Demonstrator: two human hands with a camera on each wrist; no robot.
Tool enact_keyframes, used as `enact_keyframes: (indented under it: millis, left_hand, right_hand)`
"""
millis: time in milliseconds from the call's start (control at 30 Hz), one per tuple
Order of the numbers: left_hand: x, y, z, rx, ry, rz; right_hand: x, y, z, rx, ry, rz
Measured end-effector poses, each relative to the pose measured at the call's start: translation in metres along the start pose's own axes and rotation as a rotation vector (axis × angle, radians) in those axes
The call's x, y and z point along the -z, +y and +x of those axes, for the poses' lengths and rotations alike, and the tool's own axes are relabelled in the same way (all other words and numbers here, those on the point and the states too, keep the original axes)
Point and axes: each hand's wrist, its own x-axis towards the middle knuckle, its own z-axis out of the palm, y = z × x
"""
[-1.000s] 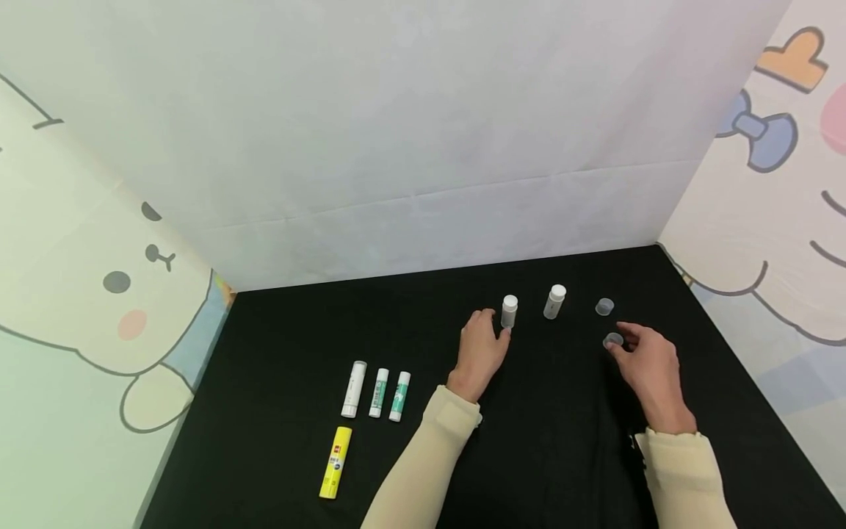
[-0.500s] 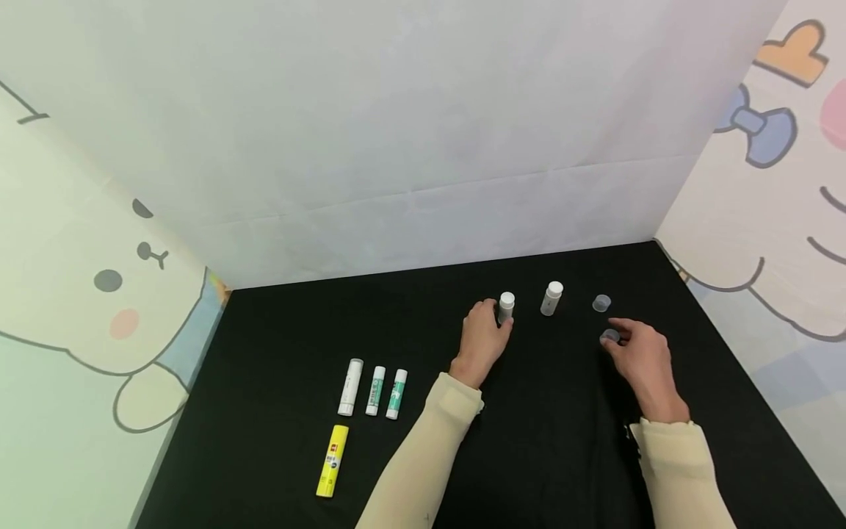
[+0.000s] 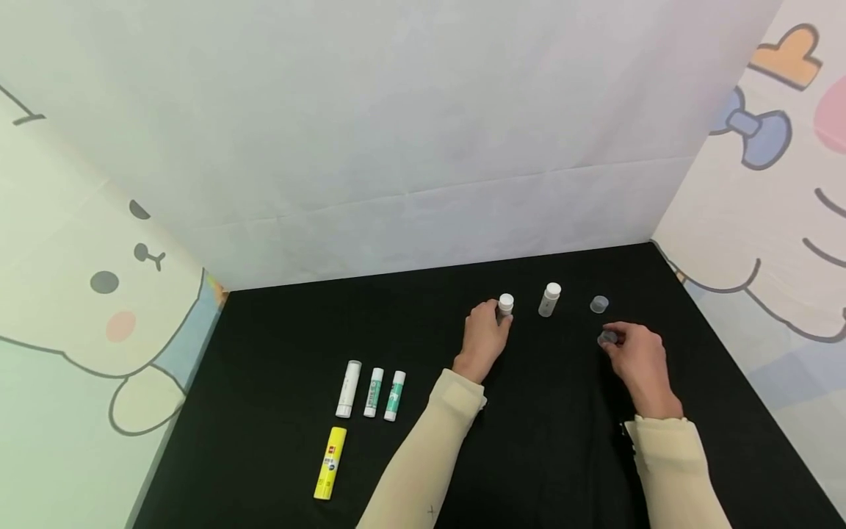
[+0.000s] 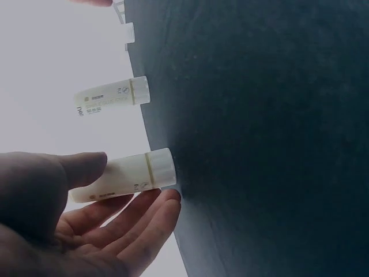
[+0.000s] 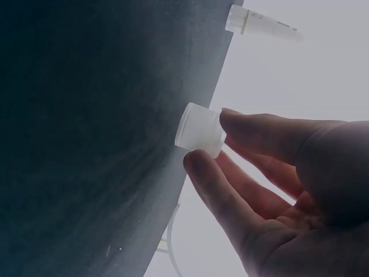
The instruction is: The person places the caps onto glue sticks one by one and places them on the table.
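Note:
My left hand (image 3: 482, 341) is around a small white glue stick (image 3: 505, 303) that stands upright on the black table. In the left wrist view its thumb lies on one side of the glue stick (image 4: 130, 173) and the fingers on the other. Further right stands a second white glue stick (image 3: 549, 300), apart from both hands. A clear, ribbed cap (image 5: 200, 130) is pinched between the thumb and fingers of my right hand (image 3: 640, 365), low over the table. Just behind it lies another clear cap (image 3: 599, 304).
On the left of the black table (image 3: 277, 338) lie a white glue stick (image 3: 348, 389), two green-and-white glue sticks (image 3: 373, 393) and a longer yellow one (image 3: 330, 464). A white cloth wall (image 3: 423, 235) rises along the back edge, with printed side walls left and right.
My left hand has closed in around the near standing glue stick, its thumb now against the side. My right hand stays at the near cap, fingers tighter on it. The view has shifted slightly.

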Motion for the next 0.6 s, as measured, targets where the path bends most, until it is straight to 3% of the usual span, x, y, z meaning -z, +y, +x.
enact_keyframes:
  millis: [300,600]
  left_hand:
    - [0.002,0.000,-0.003,0.024,-0.007,-0.061]
    - [0.005,-0.002,-0.011,-0.001,0.002,-0.045]
  right_hand:
    - [-0.004,-0.001,-0.001,-0.016,0.036,0.008]
    - [-0.003,-0.002,-0.002,-0.089,0.032,0.019]
